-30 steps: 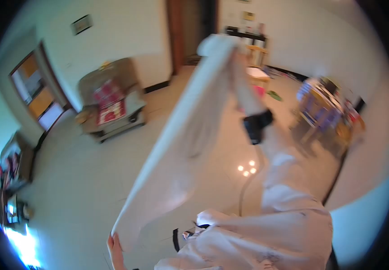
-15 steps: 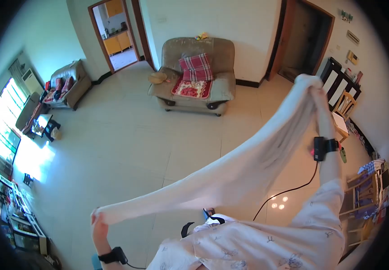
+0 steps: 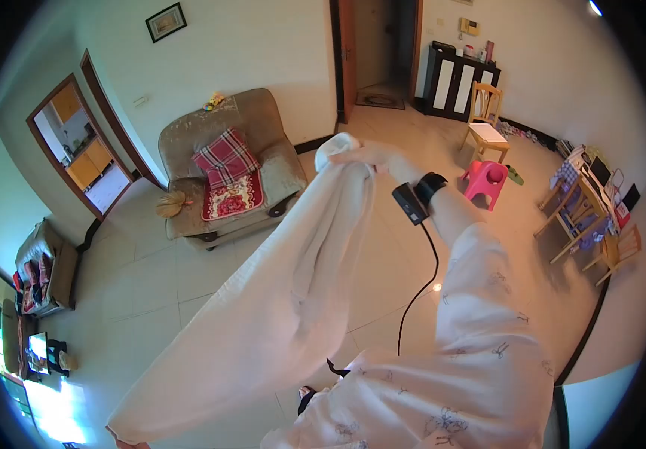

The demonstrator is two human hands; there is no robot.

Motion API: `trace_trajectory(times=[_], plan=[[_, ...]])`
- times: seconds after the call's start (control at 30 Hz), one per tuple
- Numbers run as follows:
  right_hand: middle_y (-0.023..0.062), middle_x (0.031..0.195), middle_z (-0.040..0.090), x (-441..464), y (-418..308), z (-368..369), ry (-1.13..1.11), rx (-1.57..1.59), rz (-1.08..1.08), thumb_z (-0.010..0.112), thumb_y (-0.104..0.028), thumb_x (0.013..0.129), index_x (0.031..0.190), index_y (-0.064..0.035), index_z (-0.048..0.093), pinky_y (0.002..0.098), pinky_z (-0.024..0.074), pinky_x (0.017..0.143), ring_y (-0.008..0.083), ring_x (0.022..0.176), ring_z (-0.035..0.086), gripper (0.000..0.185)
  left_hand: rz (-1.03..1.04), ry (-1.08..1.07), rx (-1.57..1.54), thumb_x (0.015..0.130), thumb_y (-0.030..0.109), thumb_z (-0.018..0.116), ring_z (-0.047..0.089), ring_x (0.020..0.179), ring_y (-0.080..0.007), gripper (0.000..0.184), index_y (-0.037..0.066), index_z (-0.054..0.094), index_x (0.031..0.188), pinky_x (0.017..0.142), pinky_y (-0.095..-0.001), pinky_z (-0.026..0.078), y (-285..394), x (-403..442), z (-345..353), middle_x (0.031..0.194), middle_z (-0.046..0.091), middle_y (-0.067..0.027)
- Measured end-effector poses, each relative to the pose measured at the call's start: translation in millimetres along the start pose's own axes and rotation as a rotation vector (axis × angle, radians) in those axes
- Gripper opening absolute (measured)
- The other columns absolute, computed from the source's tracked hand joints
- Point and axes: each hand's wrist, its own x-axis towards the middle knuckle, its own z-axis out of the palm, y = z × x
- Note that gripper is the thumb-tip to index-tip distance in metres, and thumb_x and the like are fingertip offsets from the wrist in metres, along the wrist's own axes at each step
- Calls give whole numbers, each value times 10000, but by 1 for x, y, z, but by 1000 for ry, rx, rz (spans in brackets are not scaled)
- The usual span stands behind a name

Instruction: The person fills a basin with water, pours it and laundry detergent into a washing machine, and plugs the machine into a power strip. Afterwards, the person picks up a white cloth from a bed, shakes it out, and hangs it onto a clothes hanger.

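A long pale cloth (image 3: 263, 322) hangs slantwise between my two hands. My right hand (image 3: 359, 157) is closed round its bunched upper end, raised near the middle of the view. A black device is strapped to my right wrist, and a cable runs down from it. At the lower left, my left hand (image 3: 130, 444) pinches the cloth's other corner; only the fingertips show at the bottom edge. The patterned sleeve (image 3: 487, 299) of my right arm is below and right of the cloth.
Behind the cloth is a brown armchair (image 3: 222, 120) with a plaid cushion (image 3: 225, 158). A pink stool (image 3: 485, 182) and a wooden chair (image 3: 485, 127) stand at the right, near a cluttered table (image 3: 592, 187). A sofa (image 3: 57, 269) is at the left.
The view has swung right since half a second ago. My right hand and its end of the cloth now appear farther left, and my left hand has dropped to the frame's bottom edge.
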Motion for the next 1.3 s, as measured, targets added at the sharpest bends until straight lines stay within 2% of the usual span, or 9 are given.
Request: trace_trajectory(times=[0.2,0.33,0.43,0.6,0.73,0.83,1.03,1.1,1.3], plan=[[32,1022,642,30,35,-28,296,-191,-351,810,-191,667,1109,-73,619,276,472,815,132,950,589,495,-129,-21,-283,995,178,357,540,1011,-177,316,-11,470,1222,914,-328,449,0,87,-72,1128,571,-103],[19,961,661,28,0,-7,414,-168,-504,755,-148,718,1079,-50,625,258,473,794,117,875,612,396,246,-252,282,987,241,384,546,1047,-209,352,-2,473,1226,939,-361,441,21,97,-53,1151,568,-140],[48,945,662,32,-50,0,353,-2,-405,717,-160,754,1063,-27,617,254,482,747,127,818,623,350,-156,79,-433,1004,221,344,522,1060,-163,343,-7,459,1233,942,-314,430,58,103,-7,1161,558,-101],[56,927,646,60,-114,21,568,-678,-761,697,-273,775,1020,-13,608,279,458,759,151,851,601,368,-26,-409,-516,997,212,343,524,1122,-264,348,-9,450,1244,988,-384,421,79,135,-4,1209,535,-150],[22,984,600,97,-154,29,262,-126,-388,691,-316,802,1063,2,570,306,474,805,160,905,582,429,-2,-362,-699,975,135,396,576,1048,-231,257,9,471,1186,901,-339,493,90,156,1,1145,563,-140],[17,983,589,92,-173,100,-98,79,-484,667,-282,826,1057,-34,573,283,484,778,134,911,575,351,155,63,-294,921,70,463,624,955,-205,297,52,418,1214,750,-287,550,113,123,52,1108,575,-150],[84,1043,624,-43,-132,322,-604,133,-554,558,-184,883,1085,18,583,285,462,899,154,970,592,286,405,-439,211,901,118,495,522,1092,-133,368,5,486,1250,883,-233,417,131,39,159,1201,561,-71],[107,1090,606,-81,-113,369,-641,159,-584,587,-141,853,1122,25,558,310,467,902,181,1015,583,316,112,-607,-262,846,15,545,568,999,-108,324,-4,566,1168,791,-241,474,144,5,202,1087,614,-79],[104,1122,580,-95,-105,394,-1132,125,-776,583,-138,878,1217,-2,466,264,450,853,139,1058,559,384,472,-519,267,768,94,687,597,886,-106,324,-6,600,1064,785,-259,472,141,-13,217,966,642,-55]])
